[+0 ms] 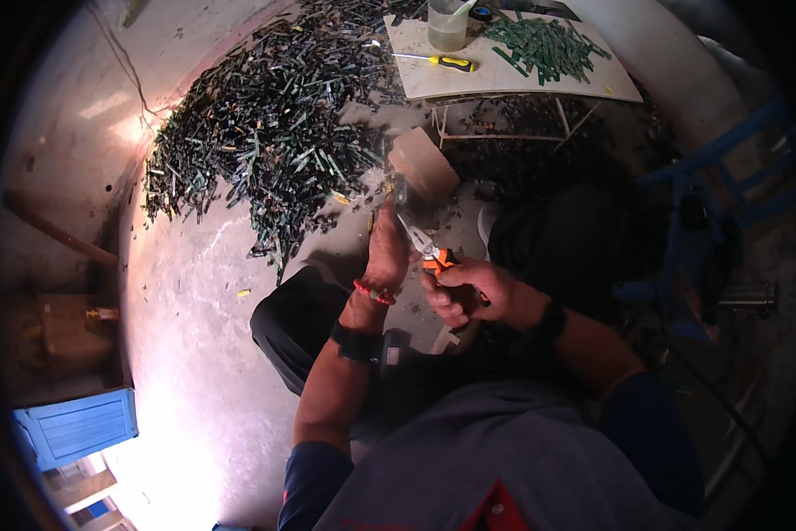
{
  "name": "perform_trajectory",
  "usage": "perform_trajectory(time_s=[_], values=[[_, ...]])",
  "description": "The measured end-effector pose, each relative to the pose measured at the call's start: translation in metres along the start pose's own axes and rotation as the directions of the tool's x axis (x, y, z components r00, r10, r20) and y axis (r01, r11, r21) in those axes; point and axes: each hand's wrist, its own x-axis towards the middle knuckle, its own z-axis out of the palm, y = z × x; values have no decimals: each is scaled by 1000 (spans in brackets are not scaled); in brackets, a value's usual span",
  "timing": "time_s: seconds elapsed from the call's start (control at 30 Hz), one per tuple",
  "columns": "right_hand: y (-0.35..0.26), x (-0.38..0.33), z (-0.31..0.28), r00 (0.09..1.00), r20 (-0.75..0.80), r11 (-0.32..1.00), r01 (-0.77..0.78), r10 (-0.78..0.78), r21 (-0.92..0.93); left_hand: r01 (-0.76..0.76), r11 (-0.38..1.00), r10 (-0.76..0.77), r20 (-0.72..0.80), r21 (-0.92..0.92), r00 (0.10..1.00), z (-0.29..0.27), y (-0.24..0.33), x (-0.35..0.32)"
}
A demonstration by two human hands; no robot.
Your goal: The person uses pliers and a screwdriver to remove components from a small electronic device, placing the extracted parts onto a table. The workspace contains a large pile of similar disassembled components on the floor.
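My right hand [476,290] is wrapped round a pair of pliers [430,255] with orange and black handles. Their metal jaws point up and to the left, toward my left hand [387,250]. That hand is held upright, edge-on, with its fingers pressed together. By its fingertips is a small greyish piece [400,191], too blurred to name. Just beyond the fingertips a brown block or box [424,165] sits on the floor. My hands are above the floor, between my knees.
A large heap of dark and green strips [274,133] covers the floor ahead. On a low table [539,86] are green strips [548,49], a yellow-black screwdriver [453,64], a clear cup of liquid [446,34] and a black tape roll [480,13]. Blue metal framing [725,168] stands at right.
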Motion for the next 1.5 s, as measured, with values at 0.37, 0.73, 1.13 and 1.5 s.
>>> perform_trajectory(time_s=[0.37, 0.73, 1.13, 1.5], values=[[-42, -6, -19, 718, -18, -434, -440, -696, -786, 59, 975, -45, -70, 213, 996, -12, -17, 9], [-4, 9, 10, 1000, -29, 999, 1, -2, -43, -33, 979, 60, 133, -199, 989, -19, -18, 17], [-67, 11, -1, 791, -217, -254, -422, -573, -870, 76, 996, -73, -77, 46, 994, -16, -1, 13], [-60, 23, -16, 895, -392, 496, -248, -211, -833, 198, 978, -207, -196, -63, 958, -13, 5, 24]])
